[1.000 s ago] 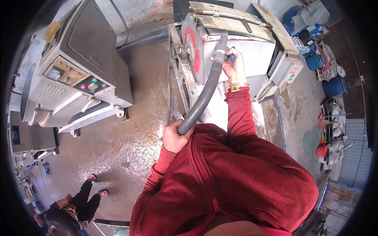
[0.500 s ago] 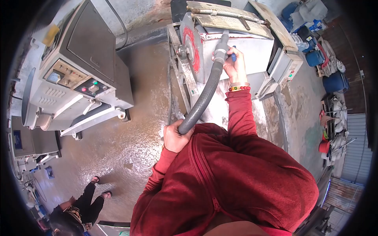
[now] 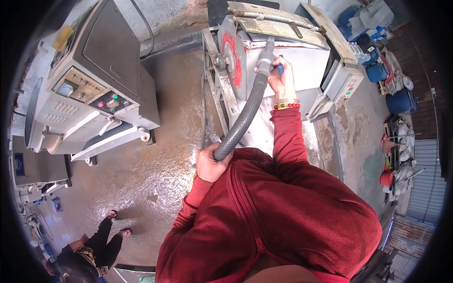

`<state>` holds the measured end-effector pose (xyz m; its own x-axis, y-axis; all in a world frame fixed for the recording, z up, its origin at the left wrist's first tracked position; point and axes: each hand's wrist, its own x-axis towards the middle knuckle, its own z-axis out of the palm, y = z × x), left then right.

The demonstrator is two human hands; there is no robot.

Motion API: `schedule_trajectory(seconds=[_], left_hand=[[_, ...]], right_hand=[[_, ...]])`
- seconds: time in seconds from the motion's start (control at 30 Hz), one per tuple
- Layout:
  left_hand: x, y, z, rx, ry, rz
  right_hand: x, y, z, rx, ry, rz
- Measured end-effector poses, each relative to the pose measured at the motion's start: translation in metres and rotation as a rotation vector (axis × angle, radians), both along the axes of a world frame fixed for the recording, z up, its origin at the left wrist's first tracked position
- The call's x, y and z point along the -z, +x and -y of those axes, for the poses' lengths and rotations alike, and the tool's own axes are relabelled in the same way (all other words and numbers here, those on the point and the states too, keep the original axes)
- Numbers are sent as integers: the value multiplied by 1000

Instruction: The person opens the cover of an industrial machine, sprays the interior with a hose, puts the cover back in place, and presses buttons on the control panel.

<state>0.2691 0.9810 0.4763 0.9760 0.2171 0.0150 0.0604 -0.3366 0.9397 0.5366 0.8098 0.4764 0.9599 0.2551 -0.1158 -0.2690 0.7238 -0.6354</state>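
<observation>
At the left edge, a small grey cabinet point(image 3: 30, 162) with a blue label. Just beyond, toward the far side, a large grey machine point(image 3: 111, 56) with a control panel point(image 3: 113, 101) of dials and red and green buttons. At near left, another person point(image 3: 101, 243) in dark clothes and sandals, well apart from the hose work. At the far side, a stained, pale wall point(image 3: 172, 19) with a dark pipe point(image 3: 148, 28) running down toward the floor.

Between machine and hose, a brown, rough floor point(image 3: 155, 155), wet and glaring with reflected light. At centre, grasps a grey ribbed hose point(image 3: 243, 115) in the left hand point(image 3: 210, 163), with fingers wrapped around the near end of the visible length, close to the waist. Wears a red zipped top point(image 3: 302, 207). Slightly farther right, a battered metal frame point(image 3: 222, 89) and a red-painted disc point(image 3: 230, 59) at the end of a white tank point(image 3: 302, 68). Clasps the grey nozzle point(image 3: 265, 59) in the right hand point(image 3: 281, 82), beside a blue handle point(image 3: 281, 69) and above a beaded bracelet point(image 3: 287, 105). Points the tip at the gap beneath a worn, raised lid point(image 3: 278, 26); impossible to tell how far in.

To the right, a control box point(image 3: 345, 89) with red and green buttons, then drier-looking, stained concrete point(image 3: 365, 127). Along the right side, blue containers point(image 3: 377, 73), a red pail point(image 3: 386, 178), pale sacking point(image 3: 405, 132) and corrugated metal sheeting point(image 3: 428, 181).
</observation>
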Motion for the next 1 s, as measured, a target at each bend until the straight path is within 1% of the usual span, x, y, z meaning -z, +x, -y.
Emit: schedule_trajectory(seconds=[0.1, 0.2, 0.3, 0.47, 0.6, 0.7, 0.8, 0.9, 1.0], left_hand=[[2, 2, 0, -1, 0, 9], [4, 3, 4, -58, -33, 69], [2, 3, 5, -64, -30, 57], [2, 3, 6, -66, -6, 66], [3, 0, 8, -85, -3, 74], [1, -3, 6, -38, 25, -2], [4, -3, 10, -100, -8, 72], [7, -4, 8, -91, -2, 59], [4, -4, 7, -85, 1, 61]], right_hand=[[1, 1, 1, 3, 4, 3], [-2, 0, 0, -6, 19, 3], [-8, -2, -2, -38, -11, 0], [-1, 2, 0, -48, -9, -2], [-4, 1, -2, -88, -3, -71], [-5, 0, -3, -74, 10, -23], [2, 3, -2, -63, 10, -1], [2, 0, -3, -31, -12, 24], [0, 0, -2, -51, 3, 0]])
